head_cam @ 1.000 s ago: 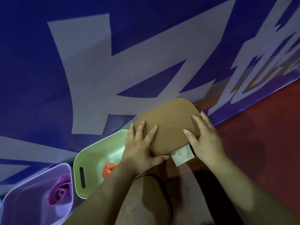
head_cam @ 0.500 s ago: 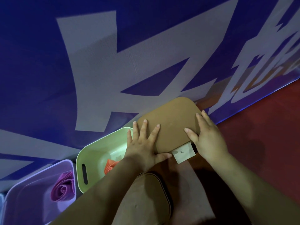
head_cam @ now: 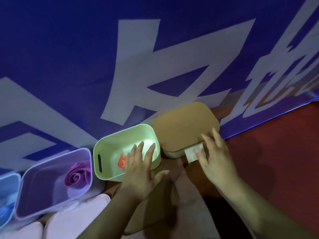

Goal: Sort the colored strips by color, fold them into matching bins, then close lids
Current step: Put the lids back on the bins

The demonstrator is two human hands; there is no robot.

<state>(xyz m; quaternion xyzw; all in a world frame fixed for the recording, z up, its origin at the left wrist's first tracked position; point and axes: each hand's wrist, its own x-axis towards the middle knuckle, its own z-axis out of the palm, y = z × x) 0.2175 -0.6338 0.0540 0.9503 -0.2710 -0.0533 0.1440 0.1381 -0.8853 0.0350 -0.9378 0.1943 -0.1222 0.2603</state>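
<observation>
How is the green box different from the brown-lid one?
The green bin is open; the brown-lidded bin is covered. The green bin shows an orange roll; the brown-lidded bin hides its contents. Only the brown-lidded bin carries a paper tag. Both have rounded corners.

Dim and blue-tinted, with one bright patch of glare inside the green bin (head_cam: 112, 163); deep shadow fills the lower middle (soft focus throughout), and straight lines bow near the borders.

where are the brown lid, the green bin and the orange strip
brown lid (head_cam: 184, 128): head view, middle of its top face
green bin (head_cam: 112, 152): head view, inner left wall by the slot
orange strip (head_cam: 122, 163): head view, centre of its coil
</observation>
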